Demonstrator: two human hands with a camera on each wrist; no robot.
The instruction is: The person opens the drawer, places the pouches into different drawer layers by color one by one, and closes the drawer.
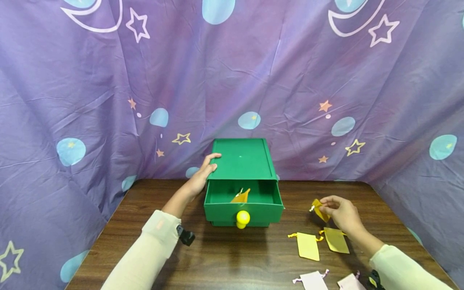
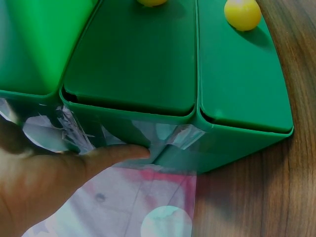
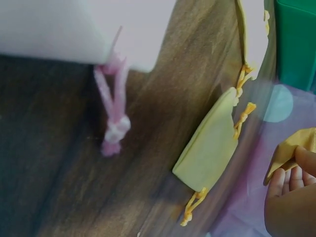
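Note:
My left hand (image 1: 199, 180) rests against the left side of a green drawer cabinet (image 1: 241, 159), fingertips at its top edge. In the left wrist view the thumb lies straight along the side, over clear tape (image 2: 185, 136). The top drawer (image 1: 243, 209), with a yellow knob (image 1: 243, 218), is pulled out and holds an orange pouch (image 1: 241, 197). To the right of the cabinet, my right hand (image 1: 342, 213) pinches a golden-yellow drawstring pouch (image 1: 320, 211) above the table. In the right wrist view this pouch (image 3: 286, 153) sits between thumb and fingers.
Two yellow drawstring pouches (image 1: 308, 246) (image 1: 336, 240) lie on the wooden table (image 1: 224, 257) below the right hand. Nearer the front edge are two pale pink pouches (image 1: 313, 280) (image 1: 351, 282). A purple patterned cloth (image 1: 290, 80) hangs behind the table.

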